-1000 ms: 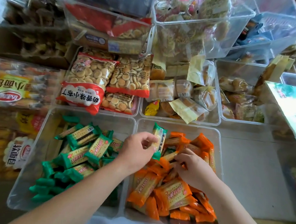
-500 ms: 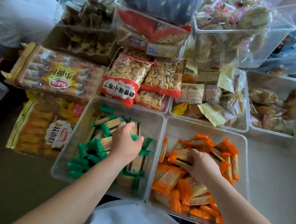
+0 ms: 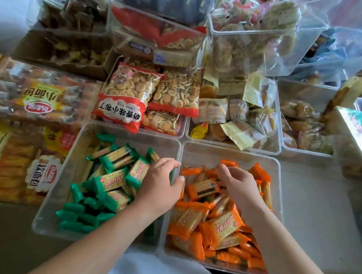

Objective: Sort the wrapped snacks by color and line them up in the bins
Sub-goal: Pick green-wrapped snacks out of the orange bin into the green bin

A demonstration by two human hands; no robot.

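On the far left lay a big bag of small breads (image 3: pixel 34 97). Next to it stood my left clear bin (image 3: pixel 52 201). The green snacks (image 3: pixel 113 174) were heaped inside it, not in a row. Behind that bin were bags of little round biscuits (image 3: pixel 131 91). My left hand (image 3: pixel 159 183) was over the right side of the bin, by the wall where the two bins met. Its fingers (image 3: pixel 170 162) were bent down with the thumb a little apart. I could not tell if they held a packet. The right clear bin (image 3: pixel 205 155) touched the left one and held the orange snacks (image 3: pixel 200 219) in a messy pile. My right hand (image 3: pixel 239 187) was on the back of that pile, with its fingers curled down among the packets. I could not tell if it gripped one.
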